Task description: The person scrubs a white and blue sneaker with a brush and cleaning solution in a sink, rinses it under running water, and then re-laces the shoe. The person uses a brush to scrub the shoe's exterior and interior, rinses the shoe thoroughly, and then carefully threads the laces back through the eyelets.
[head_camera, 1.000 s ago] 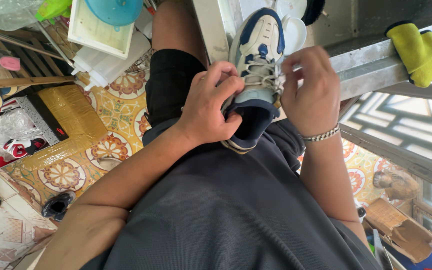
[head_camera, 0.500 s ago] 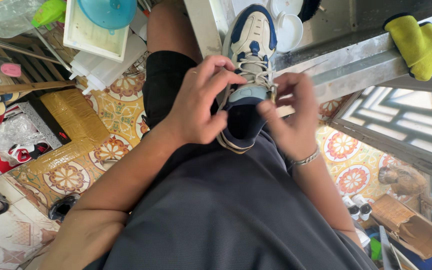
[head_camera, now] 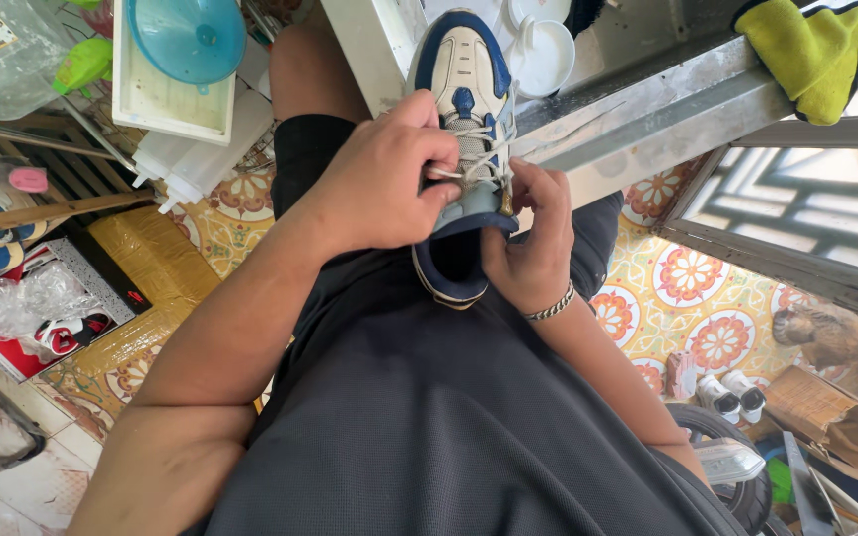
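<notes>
A white and navy sneaker (head_camera: 461, 62) rests on my lap, toe pointing away, its dark opening toward my grey shirt. My left hand (head_camera: 381, 179) grips the sneaker's left side and pinches the white lace (head_camera: 479, 159) over the tongue. My right hand (head_camera: 528, 238), with a metal bracelet on the wrist, holds the sneaker's right side near the collar, thumb against the lace area. The heel sits between both hands.
A metal ledge (head_camera: 647, 99) runs past the toe, with a yellow cloth (head_camera: 801, 50) on it and white lids (head_camera: 538, 45) behind. A white tray with a teal bowl (head_camera: 186, 40) lies at upper left. Patterned floor tiles, a cardboard box (head_camera: 836, 427) and shoe boxes (head_camera: 42, 308) surround me.
My right hand has dropped from the laces to the sneaker's right side by the collar. My left hand moved up onto the laces. The view shifted slightly.
</notes>
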